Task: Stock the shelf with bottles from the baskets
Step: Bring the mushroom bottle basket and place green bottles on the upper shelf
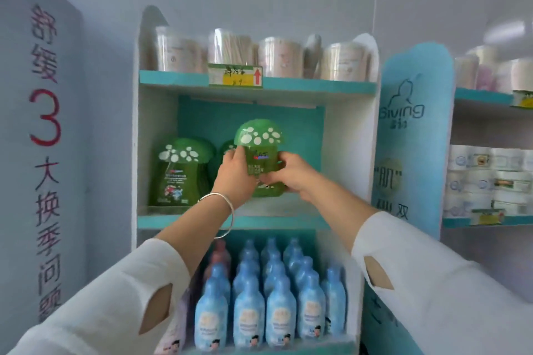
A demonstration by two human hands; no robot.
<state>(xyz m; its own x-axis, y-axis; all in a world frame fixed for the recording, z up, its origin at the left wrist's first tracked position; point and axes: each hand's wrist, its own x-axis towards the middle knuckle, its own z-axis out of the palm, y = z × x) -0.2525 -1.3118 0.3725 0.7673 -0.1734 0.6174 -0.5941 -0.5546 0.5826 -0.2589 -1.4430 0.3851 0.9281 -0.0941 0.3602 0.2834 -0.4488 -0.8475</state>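
— Where do we have the bottle?
— Between both sets of fingers. Our left hand (235, 173) grips the green bottle (259, 138) on its left side and our right hand (288, 174) grips its right side. The fingers (281, 157) are curled round the label just under the white-spotted mushroom cap.
— Is it upright?
— Yes, label toward us, inside the opening of the middle shelf (340, 153). Whether its base touches the board, we cannot tell.
— What lies around our fingers?
— Left of them a matching bottle (178, 173) stands on the same shelf, and another cap (227, 145) peeks out just behind the left fingers. Well above them, clear tubs (277, 57) line the top board, with a price tag (235, 75) on its edge. Below our wrists stand rows of blue bottles (277, 311). A silver bangle (222, 202) circles our left wrist.
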